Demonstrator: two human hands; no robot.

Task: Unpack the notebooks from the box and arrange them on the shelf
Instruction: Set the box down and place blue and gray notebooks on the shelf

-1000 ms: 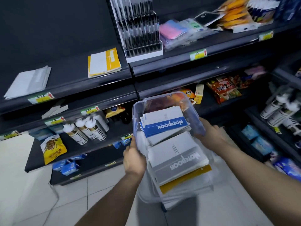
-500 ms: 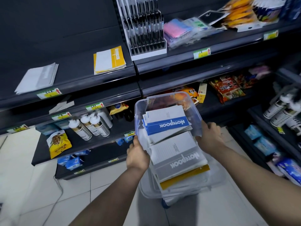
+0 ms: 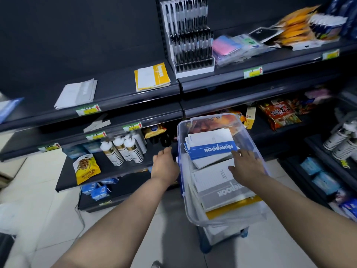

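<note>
Below the shelf (image 3: pixel 116 88), notebooks (image 3: pixel 210 147) sit stacked in the clear box (image 3: pixel 185 190); right hand (image 3: pixel 246 165) lies spread flat on them, likely picking one, while left hand (image 3: pixel 165 165) probably steadies the wall, grip unclear.

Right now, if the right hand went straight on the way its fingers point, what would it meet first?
The right hand would likely meet the blue-and-white paper notebook lying topmost in the clear plastic box; its fingertips look almost on it.

Pen rack (image 3: pixel 190 45), white bottles (image 3: pixel 123 151), yellow snack bag (image 3: pixel 86 168), red packets (image 3: pixel 280 115)
</note>
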